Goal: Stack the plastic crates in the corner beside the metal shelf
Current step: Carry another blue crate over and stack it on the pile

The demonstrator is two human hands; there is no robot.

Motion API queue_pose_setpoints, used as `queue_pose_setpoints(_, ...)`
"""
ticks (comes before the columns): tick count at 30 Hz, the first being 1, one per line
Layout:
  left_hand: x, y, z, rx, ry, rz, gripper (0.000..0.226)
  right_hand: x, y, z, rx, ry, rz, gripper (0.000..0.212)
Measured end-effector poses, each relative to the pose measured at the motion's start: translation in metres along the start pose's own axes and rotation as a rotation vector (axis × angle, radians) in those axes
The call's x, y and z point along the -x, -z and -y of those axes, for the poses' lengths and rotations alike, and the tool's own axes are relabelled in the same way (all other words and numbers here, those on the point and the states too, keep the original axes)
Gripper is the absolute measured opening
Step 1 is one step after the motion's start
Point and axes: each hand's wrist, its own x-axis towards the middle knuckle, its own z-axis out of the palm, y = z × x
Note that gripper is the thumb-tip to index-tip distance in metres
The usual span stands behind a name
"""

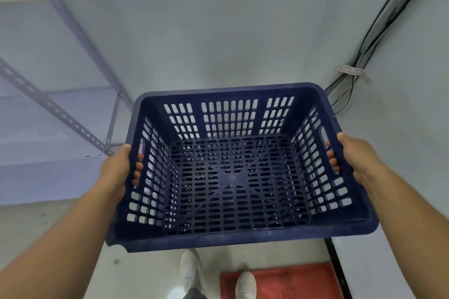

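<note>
A dark blue perforated plastic crate [233, 238] hangs in the air in front of me, its open top facing me and nothing inside it. My left hand [116, 170] grips its left handle slot, with fingertips showing through the slot. On the opposite side my right hand [352, 155] grips the right handle slot the same way. The metal shelf [60, 114] with its slotted angle posts stands at the left against the pale wall. No other crate shows in this view.
Black cables [379, 39] run down the wall at the right, bundled with a white tag. A red mat [279, 281] lies on the light floor by my white shoes [192, 269]. A black strip [337, 267] runs along the floor at the right.
</note>
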Motion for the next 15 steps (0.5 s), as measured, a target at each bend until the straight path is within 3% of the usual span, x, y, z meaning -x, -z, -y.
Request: queue_pose_setpoints(15,0.0032,-0.0021,-0.0005,0.027,-0.025,-0.045,0.037,0.0009,0.0016,0.004,-0.019,0.021,0.005,0.037)
